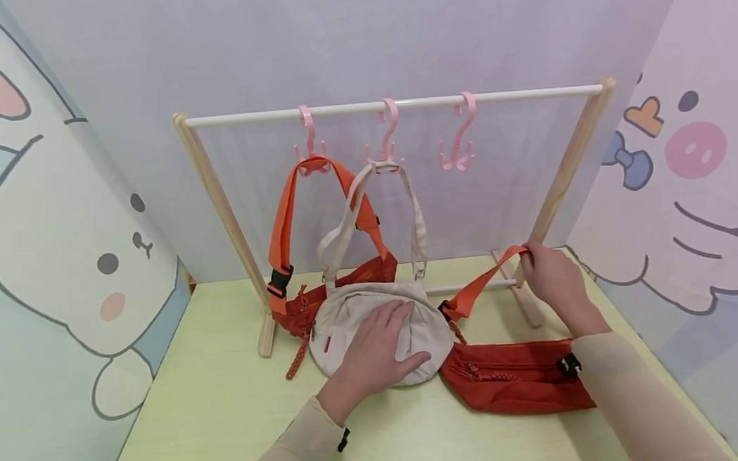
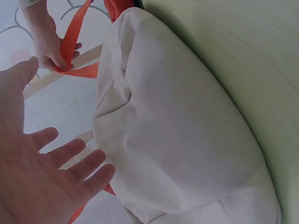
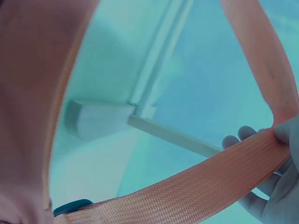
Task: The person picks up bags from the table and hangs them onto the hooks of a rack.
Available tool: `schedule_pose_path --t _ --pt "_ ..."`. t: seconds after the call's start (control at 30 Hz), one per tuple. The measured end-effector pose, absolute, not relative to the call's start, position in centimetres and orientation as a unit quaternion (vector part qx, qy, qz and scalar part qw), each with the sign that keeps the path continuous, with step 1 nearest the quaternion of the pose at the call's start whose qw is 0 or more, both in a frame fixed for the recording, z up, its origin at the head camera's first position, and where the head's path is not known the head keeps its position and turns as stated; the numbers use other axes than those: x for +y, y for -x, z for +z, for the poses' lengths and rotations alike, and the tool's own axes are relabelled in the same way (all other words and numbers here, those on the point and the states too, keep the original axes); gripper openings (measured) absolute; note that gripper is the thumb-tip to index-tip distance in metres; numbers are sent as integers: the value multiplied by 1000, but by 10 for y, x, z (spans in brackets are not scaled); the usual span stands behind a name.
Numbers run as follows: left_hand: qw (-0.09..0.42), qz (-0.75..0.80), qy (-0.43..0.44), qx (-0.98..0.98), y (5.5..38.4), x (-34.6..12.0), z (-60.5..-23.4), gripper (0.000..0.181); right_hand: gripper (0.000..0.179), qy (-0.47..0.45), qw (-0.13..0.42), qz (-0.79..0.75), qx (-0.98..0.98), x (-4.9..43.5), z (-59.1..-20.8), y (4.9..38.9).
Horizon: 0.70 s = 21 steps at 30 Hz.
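Note:
My left hand (image 1: 376, 350) is spread in front of a cream waist bag (image 1: 343, 324), its fingers loosely extended; the left wrist view does not settle whether they touch the fabric (image 2: 182, 126). That bag's cream strap (image 1: 415, 220) hangs over the middle pink hook (image 1: 388, 134). With my right hand (image 1: 556, 279) I pinch the orange strap (image 1: 482, 287) of a red waist bag (image 1: 511, 384), lifted into a loop near the right rack post. The red bag's body lies on the table, partly hidden by my right sleeve. The right wrist view shows thumb and fingers on the webbing (image 3: 196, 191).
A wooden rack with a white rail (image 1: 235, 118) stands at the back. Another red waist bag (image 1: 304, 308) hangs by its orange strap from the left pink hook (image 1: 309, 139), partly behind the cream one. The right pink hook (image 1: 458, 137) bears nothing. Cartoon-printed walls flank the table (image 1: 183, 411).

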<state>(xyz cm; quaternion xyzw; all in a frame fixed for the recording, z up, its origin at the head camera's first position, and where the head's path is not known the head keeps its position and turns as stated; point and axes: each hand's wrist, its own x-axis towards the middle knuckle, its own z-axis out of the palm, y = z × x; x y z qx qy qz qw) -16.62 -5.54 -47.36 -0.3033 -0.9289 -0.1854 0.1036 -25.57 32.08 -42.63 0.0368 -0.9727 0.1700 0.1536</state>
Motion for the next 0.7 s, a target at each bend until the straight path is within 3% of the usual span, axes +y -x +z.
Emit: schedule_pose_path --t 0.37,0.7 --pt "95 -191 302 -929 165 -57 -474 88 25 -13 262 200 -944 324 -394 242" --pt "105 -199 304 -926 167 -57 -472 87 25 -29 321 212 -923 318 -367 232"
